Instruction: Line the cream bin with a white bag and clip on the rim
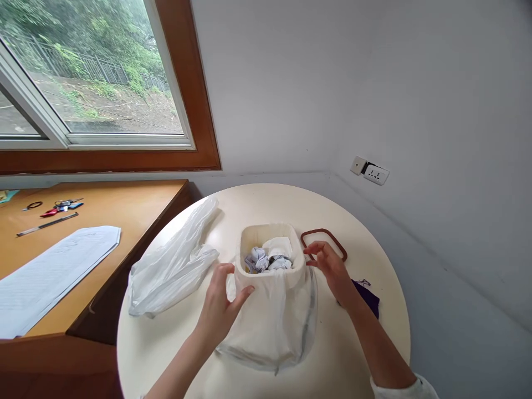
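A small cream-coloured trash bin [242,244] stands upright on the round table, with crumpled paper [266,260] inside. A thin white plastic bag [266,327] is folded over its rim and hangs down the front onto the table. At the bin's front left corner is my left hand [221,299], thumb and fingers spread apart. My right hand [330,269] is by the bin's right side, its fingers slightly curved and parted; whether the fingertips touch the bag I cannot tell. A brown rounded-square ring [339,246] lies just behind my right hand.
Another translucent plastic bag [174,271] lies at the left of the round table [266,194]. Partly behind my right forearm is a dark purple cloth item [369,299]. On the wooden desk [137,199] at left are papers [62,271], a pen [47,224] and keys [62,206].
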Tool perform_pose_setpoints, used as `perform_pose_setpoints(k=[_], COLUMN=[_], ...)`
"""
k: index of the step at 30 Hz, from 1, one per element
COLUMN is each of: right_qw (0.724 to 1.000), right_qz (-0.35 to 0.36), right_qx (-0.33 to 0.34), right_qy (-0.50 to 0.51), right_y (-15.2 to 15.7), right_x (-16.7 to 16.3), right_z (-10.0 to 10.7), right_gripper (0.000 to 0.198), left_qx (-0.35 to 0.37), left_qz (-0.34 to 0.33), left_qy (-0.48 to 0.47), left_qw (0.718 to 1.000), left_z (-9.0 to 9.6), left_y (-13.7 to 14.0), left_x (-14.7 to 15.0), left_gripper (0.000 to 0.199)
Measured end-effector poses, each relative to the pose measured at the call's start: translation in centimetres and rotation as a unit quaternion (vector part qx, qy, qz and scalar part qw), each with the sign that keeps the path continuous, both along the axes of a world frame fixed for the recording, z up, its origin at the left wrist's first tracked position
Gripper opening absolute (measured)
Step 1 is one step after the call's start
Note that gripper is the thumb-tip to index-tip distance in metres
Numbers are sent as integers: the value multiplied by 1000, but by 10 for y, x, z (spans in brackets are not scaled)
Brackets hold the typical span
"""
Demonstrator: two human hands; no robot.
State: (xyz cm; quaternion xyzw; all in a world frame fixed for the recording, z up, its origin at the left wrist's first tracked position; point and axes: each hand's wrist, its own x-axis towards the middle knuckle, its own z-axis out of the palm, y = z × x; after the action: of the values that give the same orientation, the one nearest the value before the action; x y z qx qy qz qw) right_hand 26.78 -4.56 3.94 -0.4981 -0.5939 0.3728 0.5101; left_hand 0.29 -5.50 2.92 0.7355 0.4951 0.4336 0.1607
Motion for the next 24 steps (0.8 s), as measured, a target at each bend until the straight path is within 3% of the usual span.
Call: perform_pose_setpoints(k=[3,7,12,20,24], right_qw=[997,998,998,997,996], right_qz=[77,56,1,-38,-57], right_qx=[1,32,66,66,60], right_qy=[10,-13,1,-8,-37], right_y=[-9,-10,-8,-6,-4], right_x=[-10,-11,-3,1,5], right_z=[0,-4,-3,-7,-6], right_gripper=[34,19,16,15,16], left_qx=[-23,21,41,58,23], left_qz=[-51,-96,-63,-15,-10], left_qy=[40,38,33,47,46], left_qw=[998,994,997,997,999], left_z=[2,6,4,5,10], left_y=[0,5,13,19,24], left_x=[1,-4,-20,-37,-46], left_gripper=[9,15,14,14,10])
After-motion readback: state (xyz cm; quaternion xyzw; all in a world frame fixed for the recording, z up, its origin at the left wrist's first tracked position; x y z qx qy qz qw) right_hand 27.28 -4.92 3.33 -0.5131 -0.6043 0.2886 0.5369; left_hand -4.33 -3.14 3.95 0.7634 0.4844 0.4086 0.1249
